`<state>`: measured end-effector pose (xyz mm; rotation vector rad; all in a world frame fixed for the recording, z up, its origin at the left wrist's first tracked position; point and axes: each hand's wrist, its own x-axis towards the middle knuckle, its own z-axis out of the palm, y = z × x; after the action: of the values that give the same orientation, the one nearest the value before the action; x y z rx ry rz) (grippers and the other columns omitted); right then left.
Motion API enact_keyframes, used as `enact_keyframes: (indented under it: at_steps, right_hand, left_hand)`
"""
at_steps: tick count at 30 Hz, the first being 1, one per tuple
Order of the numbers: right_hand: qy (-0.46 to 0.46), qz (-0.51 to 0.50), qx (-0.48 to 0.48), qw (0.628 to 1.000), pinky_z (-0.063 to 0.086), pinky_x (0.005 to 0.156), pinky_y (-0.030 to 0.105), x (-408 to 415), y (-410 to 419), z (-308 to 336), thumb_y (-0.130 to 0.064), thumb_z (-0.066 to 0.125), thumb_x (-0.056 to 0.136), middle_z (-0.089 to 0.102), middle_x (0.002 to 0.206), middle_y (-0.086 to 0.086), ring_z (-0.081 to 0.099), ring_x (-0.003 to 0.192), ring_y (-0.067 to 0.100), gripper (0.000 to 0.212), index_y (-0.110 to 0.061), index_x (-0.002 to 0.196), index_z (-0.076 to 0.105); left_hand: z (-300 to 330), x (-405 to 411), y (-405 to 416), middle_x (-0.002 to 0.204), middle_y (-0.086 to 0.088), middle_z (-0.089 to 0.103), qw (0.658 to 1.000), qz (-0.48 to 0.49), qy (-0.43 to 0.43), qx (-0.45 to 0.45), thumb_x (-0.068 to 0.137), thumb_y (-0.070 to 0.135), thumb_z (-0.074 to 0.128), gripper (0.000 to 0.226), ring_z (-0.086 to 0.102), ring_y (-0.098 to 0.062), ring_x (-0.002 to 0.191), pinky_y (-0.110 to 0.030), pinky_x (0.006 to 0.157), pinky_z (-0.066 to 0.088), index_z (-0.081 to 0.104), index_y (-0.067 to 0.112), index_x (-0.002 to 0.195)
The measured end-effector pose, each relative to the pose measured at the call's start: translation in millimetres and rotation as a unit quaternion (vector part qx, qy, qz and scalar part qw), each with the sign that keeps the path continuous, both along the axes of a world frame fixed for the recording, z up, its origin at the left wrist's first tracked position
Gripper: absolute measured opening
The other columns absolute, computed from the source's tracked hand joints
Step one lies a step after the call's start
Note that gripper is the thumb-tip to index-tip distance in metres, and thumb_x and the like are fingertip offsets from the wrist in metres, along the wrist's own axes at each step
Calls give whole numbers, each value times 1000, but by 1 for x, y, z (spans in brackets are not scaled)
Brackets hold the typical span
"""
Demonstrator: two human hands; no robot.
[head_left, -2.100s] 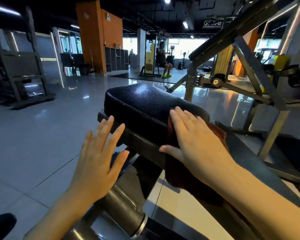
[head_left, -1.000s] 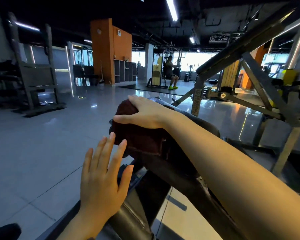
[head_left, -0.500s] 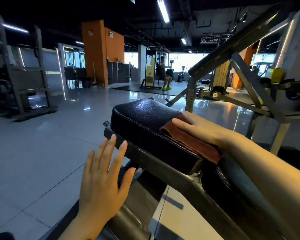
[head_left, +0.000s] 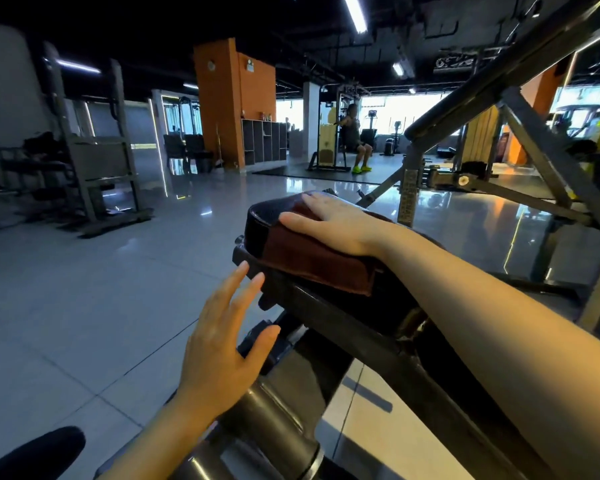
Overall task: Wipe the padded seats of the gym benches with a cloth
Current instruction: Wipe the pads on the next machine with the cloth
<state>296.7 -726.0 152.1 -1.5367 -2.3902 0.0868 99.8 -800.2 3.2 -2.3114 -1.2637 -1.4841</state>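
A black padded bench seat [head_left: 260, 220] sits on a dark metal frame [head_left: 329, 317] in the middle of the view. A dark red cloth [head_left: 312, 261] is draped over the seat's top and near side. My right hand [head_left: 333, 223] lies flat on the cloth with straight fingers, pressing it onto the pad near its far end. My left hand [head_left: 222, 344] hovers with spread straight fingers beside the frame's left edge, holding nothing. Its fingertips come close to the frame; contact is unclear.
A slanted steel machine frame [head_left: 520, 109] rises at the right. A weight rack [head_left: 94, 157] stands at the far left on the glossy grey floor [head_left: 84, 306]. A person [head_left: 355, 140] sits at a machine far back. A thick metal tube [head_left: 278, 427] lies below the seat.
My right hand has slid the cloth from the seat's right part toward its far left end. My left hand has risen slightly toward the frame.
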Motion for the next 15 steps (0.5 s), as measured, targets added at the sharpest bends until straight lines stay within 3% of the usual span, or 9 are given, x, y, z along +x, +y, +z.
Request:
enact_keyframes:
  at_steps: [2, 4, 6, 9, 12, 15]
  right_hand:
    - [17, -7, 2, 1000, 14, 121, 38, 23, -19, -5, -78, 24, 82, 18, 162, 1, 18, 148, 17, 93, -20, 155, 23]
    - [29, -24, -2, 999, 13, 119, 32, 49, -40, -13, -72, 25, 84, 18, 162, -2, 18, 148, 14, 88, -20, 155, 23]
    - [40, -50, -11, 998, 11, 119, 29, 76, -61, -23, -74, 22, 79, 16, 162, -6, 14, 148, 10, 91, -23, 155, 20]
    - [42, -71, -18, 996, 13, 121, 32, 109, -94, -39, -76, 20, 77, 16, 162, -9, 16, 147, 7, 92, -28, 155, 16]
    - [24, -88, -12, 996, 16, 121, 32, 134, -138, -59, -77, 18, 78, 13, 161, -15, 18, 146, 5, 88, -34, 155, 11]
    - [16, -117, -9, 993, 12, 116, 22, 152, -191, -92, -75, 18, 80, 3, 155, -27, 12, 141, -6, 81, -43, 152, 0]
  left_hand:
    - [13, -10, -6, 150, 27, 26, 991, -59, -97, -77, 84, 56, 49, 56, 27, 3, 139, -21, 106, 30, 36, 52, 137]
    - [26, -16, -15, 143, 41, 26, 982, -82, -131, -113, 84, 56, 48, 47, 25, 13, 136, -17, 106, 27, 43, 57, 130]
    - [42, -13, -30, 142, 40, 30, 985, -98, -98, -106, 84, 56, 46, 42, 24, 16, 134, -10, 101, 23, 49, 50, 125]
    - [61, 13, -64, 144, 38, 29, 985, -130, -50, -106, 80, 61, 42, 44, 18, 14, 138, -12, 103, 17, 51, 50, 121]
    - [53, 42, -94, 149, 37, 20, 985, -130, 31, -108, 81, 63, 39, 43, 9, 11, 141, -22, 109, 15, 49, 53, 122]
    - [22, 61, -114, 153, 17, 32, 990, -65, 116, -40, 89, 55, 42, 46, 19, -3, 145, -40, 115, 25, 55, 37, 128]
